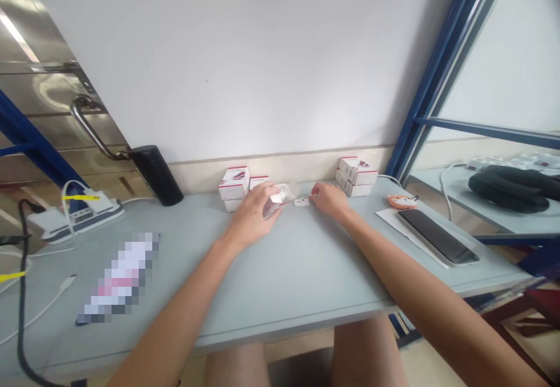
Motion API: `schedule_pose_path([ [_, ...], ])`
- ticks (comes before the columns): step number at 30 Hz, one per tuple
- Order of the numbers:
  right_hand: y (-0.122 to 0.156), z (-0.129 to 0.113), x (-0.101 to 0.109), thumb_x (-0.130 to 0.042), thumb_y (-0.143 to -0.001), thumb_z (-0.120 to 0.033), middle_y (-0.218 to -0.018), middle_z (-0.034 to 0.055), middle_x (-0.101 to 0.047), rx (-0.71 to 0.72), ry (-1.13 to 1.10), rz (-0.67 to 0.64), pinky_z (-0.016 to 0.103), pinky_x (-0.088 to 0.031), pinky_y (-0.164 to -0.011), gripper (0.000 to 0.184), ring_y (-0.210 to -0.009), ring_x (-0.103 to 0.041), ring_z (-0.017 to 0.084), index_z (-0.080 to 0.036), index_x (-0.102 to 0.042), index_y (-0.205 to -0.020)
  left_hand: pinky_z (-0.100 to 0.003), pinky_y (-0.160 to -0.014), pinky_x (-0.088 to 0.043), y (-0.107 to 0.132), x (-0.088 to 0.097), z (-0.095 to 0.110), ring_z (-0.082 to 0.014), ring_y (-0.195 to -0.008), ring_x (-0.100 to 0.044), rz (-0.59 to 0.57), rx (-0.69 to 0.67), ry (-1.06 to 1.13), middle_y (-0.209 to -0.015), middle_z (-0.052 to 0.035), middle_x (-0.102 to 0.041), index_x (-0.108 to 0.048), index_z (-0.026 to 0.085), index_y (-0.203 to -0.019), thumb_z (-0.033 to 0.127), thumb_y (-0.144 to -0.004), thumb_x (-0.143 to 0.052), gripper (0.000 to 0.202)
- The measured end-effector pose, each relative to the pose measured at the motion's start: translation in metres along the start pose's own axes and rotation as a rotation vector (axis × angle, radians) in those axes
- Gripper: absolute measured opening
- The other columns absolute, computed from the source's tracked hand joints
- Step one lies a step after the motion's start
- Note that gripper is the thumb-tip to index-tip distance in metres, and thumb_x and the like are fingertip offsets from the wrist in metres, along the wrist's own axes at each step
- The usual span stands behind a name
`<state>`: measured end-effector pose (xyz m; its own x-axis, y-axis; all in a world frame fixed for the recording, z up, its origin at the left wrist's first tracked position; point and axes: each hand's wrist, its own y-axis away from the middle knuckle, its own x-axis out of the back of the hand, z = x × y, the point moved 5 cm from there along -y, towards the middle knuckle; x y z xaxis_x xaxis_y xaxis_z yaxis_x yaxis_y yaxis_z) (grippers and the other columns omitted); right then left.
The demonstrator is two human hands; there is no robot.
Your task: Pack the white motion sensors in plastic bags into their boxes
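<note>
My left hand rests on the grey table, its fingers closed around a small clear plastic bag. My right hand lies just to the right, its fingertips pinched at a small white part on the table between both hands. Behind my left hand stands a stack of small white and red boxes. A second stack of the same boxes sits behind my right hand, against the wall.
A black phone lies on white paper at the right, beside an orange object. A black cylinder leans at the back left. A white power strip with cables sits far left. A blurred-out item lies front left.
</note>
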<state>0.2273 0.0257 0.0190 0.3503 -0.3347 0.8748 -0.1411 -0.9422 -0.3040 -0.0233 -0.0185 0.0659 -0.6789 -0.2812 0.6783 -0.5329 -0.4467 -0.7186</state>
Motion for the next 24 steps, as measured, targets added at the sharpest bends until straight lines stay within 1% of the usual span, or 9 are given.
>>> schedule_pose_path([
  [3, -0.001, 0.000, 0.001, -0.068, -0.093, -0.032, -0.108, 0.0116, -0.076, 0.014, -0.011, -0.005, 0.039, -0.046, -0.093, 0.014, -0.105, -0.068, 0.028, -0.021, -0.075, -0.097, -0.046, -0.109, -0.052, 0.000, -0.002, 0.003, -0.0264, -0.136, -0.059, -0.009, -0.050, -0.002, -0.144, -0.0092, -0.059, -0.048, 0.030, -0.134, 0.019, -0.095, -0.067, 0.044],
  [5, 0.002, -0.010, 0.016, -0.062, -0.096, -0.034, -0.109, 0.0108, -0.075, 0.041, -0.070, 0.139, 0.037, -0.046, -0.092, 0.017, -0.102, -0.068, 0.027, -0.021, -0.074, -0.096, -0.048, -0.112, -0.051, 0.000, -0.004, 0.004, -0.0270, -0.136, -0.059, -0.004, -0.067, -0.020, -0.143, -0.0088, -0.060, -0.049, 0.030, -0.134, 0.018, -0.095, -0.067, 0.045],
  [7, 0.012, -0.025, 0.039, -0.055, -0.100, -0.035, -0.107, 0.0092, -0.074, 0.094, -0.181, 0.353, 0.036, -0.046, -0.088, 0.022, -0.095, -0.067, 0.024, -0.022, -0.072, -0.100, -0.049, -0.111, -0.052, 0.000, -0.005, 0.003, -0.0279, -0.134, -0.060, 0.006, -0.057, -0.049, -0.142, -0.0088, -0.062, -0.049, 0.030, -0.134, 0.020, -0.095, -0.068, 0.044],
  [9, 0.023, -0.045, 0.054, -0.053, -0.101, -0.039, -0.100, 0.0068, -0.075, 0.220, -0.302, 0.444, 0.033, -0.047, -0.083, 0.025, -0.086, -0.066, 0.022, -0.023, -0.071, -0.104, -0.049, -0.109, -0.053, 0.001, -0.005, 0.002, -0.0285, -0.133, -0.060, 0.022, -0.042, -0.081, -0.142, -0.0091, -0.062, -0.050, 0.030, -0.135, 0.023, -0.096, -0.067, 0.043],
  [11, 0.032, -0.065, 0.056, -0.051, -0.102, -0.042, -0.093, 0.0052, -0.075, 0.331, -0.322, 0.365, 0.032, -0.046, -0.077, 0.028, -0.082, -0.066, 0.021, -0.025, -0.074, -0.102, -0.048, -0.107, -0.055, 0.002, -0.006, 0.001, -0.0286, -0.134, -0.060, 0.035, -0.029, -0.098, -0.143, -0.0096, -0.062, -0.050, 0.030, -0.137, 0.023, -0.097, -0.067, 0.044],
  [14, 0.036, -0.078, 0.041, -0.052, -0.102, -0.042, -0.085, 0.0019, -0.077, 0.299, -0.332, 0.186, 0.032, -0.044, -0.071, 0.029, -0.073, -0.066, 0.021, -0.029, -0.077, -0.108, -0.048, -0.107, -0.056, 0.003, -0.007, 0.002, -0.0288, -0.135, -0.059, 0.065, -0.022, -0.115, -0.144, -0.0101, -0.061, -0.049, 0.031, -0.140, 0.022, -0.097, -0.066, 0.047],
  [17, 0.032, -0.075, 0.025, -0.059, -0.098, -0.044, -0.081, 0.0005, -0.077, 0.181, -0.519, 0.093, 0.031, -0.047, -0.070, 0.028, -0.072, -0.068, 0.020, -0.028, -0.078, -0.111, -0.051, -0.111, -0.054, 0.005, -0.011, 0.007, -0.0294, -0.136, -0.059, 0.071, -0.095, -0.156, -0.144, -0.0105, -0.061, -0.050, 0.032, -0.140, 0.018, -0.098, -0.063, 0.047],
  [20, 0.026, -0.068, 0.014, -0.068, -0.090, -0.041, -0.078, 0.0011, -0.078, 0.092, -0.691, 0.008, 0.029, -0.048, -0.068, 0.023, -0.072, -0.069, 0.019, -0.023, -0.080, -0.097, -0.053, -0.115, -0.052, 0.009, -0.018, 0.015, -0.0294, -0.138, -0.058, 0.031, -0.212, -0.201, -0.145, -0.0113, -0.060, -0.053, 0.032, -0.137, 0.011, -0.097, -0.059, 0.045],
  [24, 0.023, -0.066, 0.011, -0.067, -0.087, -0.038, -0.079, 0.0015, -0.078, 0.097, -0.783, -0.082, 0.027, -0.047, -0.065, 0.022, -0.071, -0.068, 0.017, -0.020, -0.079, -0.089, -0.054, -0.114, -0.054, 0.011, -0.022, 0.018, -0.0293, -0.141, -0.057, 0.022, -0.238, -0.204, -0.147, -0.0117, -0.059, -0.051, 0.033, -0.142, 0.008, -0.097, -0.057, 0.052],
])
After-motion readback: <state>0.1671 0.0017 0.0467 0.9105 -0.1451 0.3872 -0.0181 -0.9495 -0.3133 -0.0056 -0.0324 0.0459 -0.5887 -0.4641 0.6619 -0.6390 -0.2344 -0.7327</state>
